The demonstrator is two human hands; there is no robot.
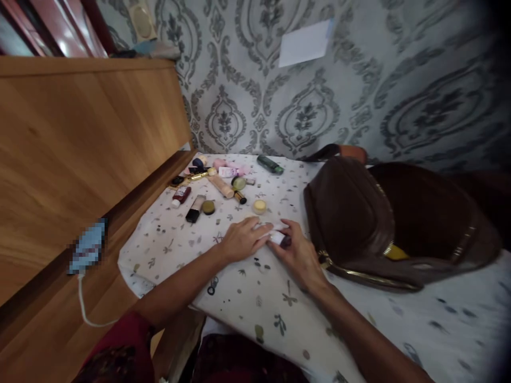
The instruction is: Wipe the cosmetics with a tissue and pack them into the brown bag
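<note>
"Red sleeve (123,340) at seven o'clock. And the hands?"

"Right hand (297,255) pinches a small white thing (276,236) at five o'clock. Left hand (244,239) touches it; can't tell if it grips."

"So, handling it?"

"Seems so. Next move needs a steady pinch. Brown bag (347,213) at four, green bottle (270,165) at one."
</note>
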